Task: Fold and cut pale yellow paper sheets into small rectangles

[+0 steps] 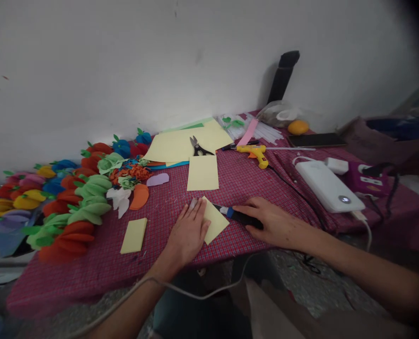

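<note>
My left hand (189, 231) lies flat on the left part of a pale yellow paper piece (214, 221), its fingers stretched out and pressing it to the red checked cloth. In my right hand (271, 221) is a utility knife (242, 217) with a dark handle and blue collar; its tip rests at the paper's upper right edge. Above them lies a yellow square sheet (202, 173). Black-handled scissors (199, 148) sit on larger yellow sheets (176, 143). A small stack of yellow paper (134, 236) is left of my left hand.
Colourful paper fruits (89, 197) crowd the table's left side. A yellow glue gun (255, 153), a white power bank (329, 186), a purple power strip (366, 178), a dark phone (317, 140) and an orange fruit (298, 127) are on the right. A cable hangs below the table's front edge.
</note>
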Demonstrator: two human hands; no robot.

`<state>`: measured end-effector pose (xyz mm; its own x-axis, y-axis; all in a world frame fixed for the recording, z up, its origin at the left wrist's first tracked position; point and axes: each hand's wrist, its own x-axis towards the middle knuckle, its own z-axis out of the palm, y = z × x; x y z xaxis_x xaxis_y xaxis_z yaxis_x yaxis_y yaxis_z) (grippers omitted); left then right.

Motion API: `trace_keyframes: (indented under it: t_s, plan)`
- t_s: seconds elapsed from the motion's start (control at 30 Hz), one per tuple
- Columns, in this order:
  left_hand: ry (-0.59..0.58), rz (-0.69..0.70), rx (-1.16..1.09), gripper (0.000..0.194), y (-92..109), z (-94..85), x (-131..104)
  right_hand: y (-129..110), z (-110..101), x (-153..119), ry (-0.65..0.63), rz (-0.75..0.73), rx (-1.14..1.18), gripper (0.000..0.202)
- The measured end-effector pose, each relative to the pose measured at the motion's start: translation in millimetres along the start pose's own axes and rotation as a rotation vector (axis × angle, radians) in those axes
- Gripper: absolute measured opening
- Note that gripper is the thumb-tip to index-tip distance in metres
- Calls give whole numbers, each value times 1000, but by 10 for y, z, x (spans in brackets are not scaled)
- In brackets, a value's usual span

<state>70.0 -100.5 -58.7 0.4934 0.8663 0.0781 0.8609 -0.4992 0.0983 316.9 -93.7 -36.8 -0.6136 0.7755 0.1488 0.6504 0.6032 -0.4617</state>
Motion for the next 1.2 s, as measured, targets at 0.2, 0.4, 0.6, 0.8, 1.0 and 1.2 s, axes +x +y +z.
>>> trace_keyframes:
  t_s: [0.2, 0.4, 0.6, 0.8, 1.0, 1.2]
  plan:
    - [-14, 10, 10, 51, 5, 16, 4, 11, 37, 87, -3, -6, -16, 50]
    - [-29, 16, 15, 51, 0, 13, 9, 13, 75, 142, 17, -11, -20, 50]
    - [-21, 9, 11, 51, 5, 14, 9, 47, 77, 103, 32, -2, -2, 50]
    - [-19, 11, -6, 51, 2, 15, 4, 61, 53, 88, 34, -9, 10, 51]
    - [-15, 17, -1, 52, 6, 19, -6, 19, 66, 180, 36, -14, -16, 49]
    - [-18, 7, 0, 52, 0, 21, -8, 36, 57, 185, 21, -10, -18, 51]
